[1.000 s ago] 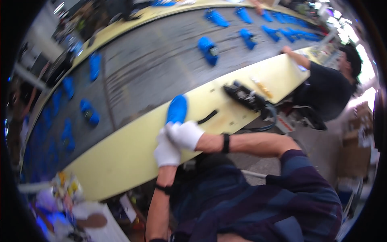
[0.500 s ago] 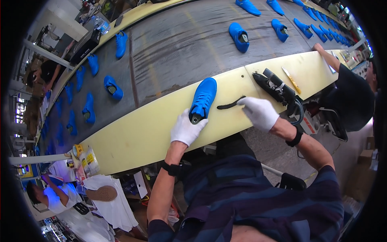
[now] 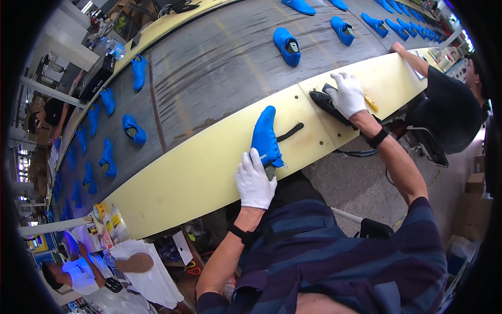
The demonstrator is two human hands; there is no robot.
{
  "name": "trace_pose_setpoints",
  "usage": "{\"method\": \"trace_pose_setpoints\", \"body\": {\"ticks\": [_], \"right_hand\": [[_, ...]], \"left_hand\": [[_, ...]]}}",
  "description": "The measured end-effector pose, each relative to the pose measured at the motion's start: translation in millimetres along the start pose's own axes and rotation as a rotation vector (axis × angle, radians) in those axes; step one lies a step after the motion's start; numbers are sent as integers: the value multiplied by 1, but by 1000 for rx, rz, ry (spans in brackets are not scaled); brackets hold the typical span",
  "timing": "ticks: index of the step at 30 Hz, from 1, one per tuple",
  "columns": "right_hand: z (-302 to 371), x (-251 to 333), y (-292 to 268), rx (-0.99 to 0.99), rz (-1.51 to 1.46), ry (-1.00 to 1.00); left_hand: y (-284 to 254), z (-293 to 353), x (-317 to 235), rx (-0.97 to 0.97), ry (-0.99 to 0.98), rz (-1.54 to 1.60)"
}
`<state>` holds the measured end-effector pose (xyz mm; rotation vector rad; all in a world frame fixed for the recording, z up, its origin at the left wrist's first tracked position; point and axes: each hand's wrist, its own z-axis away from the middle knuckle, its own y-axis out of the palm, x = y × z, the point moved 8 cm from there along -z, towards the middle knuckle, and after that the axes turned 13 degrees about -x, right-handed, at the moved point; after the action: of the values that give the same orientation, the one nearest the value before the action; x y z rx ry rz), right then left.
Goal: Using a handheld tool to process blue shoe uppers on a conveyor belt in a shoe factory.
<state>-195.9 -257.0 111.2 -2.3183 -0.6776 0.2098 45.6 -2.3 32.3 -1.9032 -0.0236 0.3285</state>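
My left hand (image 3: 255,180), in a white knit glove, is closed round the heel of a blue lace-up sneaker (image 3: 265,133). The sneaker is tipped onto its side above the cream worktop, toe pointing away and laces to the right. To the right, my gloved right hand (image 3: 347,95) lies over a black hand tool (image 3: 325,105), fingers curled about its upper part; the palm hides much of it. Between sneaker and tool, a narrow black strip (image 3: 291,132) rests on the worktop, its left end hidden by the sneaker.
Beyond the cream worktop (image 3: 193,175) runs a grey conveyor belt (image 3: 204,68) bearing several blue sneakers (image 3: 287,47). A yellow-handled knife (image 3: 371,102) lies beside my right hand. A co-worker's arm (image 3: 413,60) reaches over the far right end. A tape roll (image 3: 99,210) stands at the left end.
My right hand has left the black strip and moved right onto the black tool. My left hand has turned the sneaker onto its side. The whole view has shifted slightly.
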Motion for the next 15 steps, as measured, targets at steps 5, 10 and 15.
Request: {"method": "trace_pose_setpoints", "body": {"ticks": [5,10,15], "right_hand": [[23,-22,47,496,-248,334],[24,20,45,762,-348,250],[-4,123,10,706,-606,174]], "left_hand": [[-4,-2,4,-65,-16,14],[-3,-3,7,-52,-35,32],[-3,-4,10,-23,-55,68]]}}
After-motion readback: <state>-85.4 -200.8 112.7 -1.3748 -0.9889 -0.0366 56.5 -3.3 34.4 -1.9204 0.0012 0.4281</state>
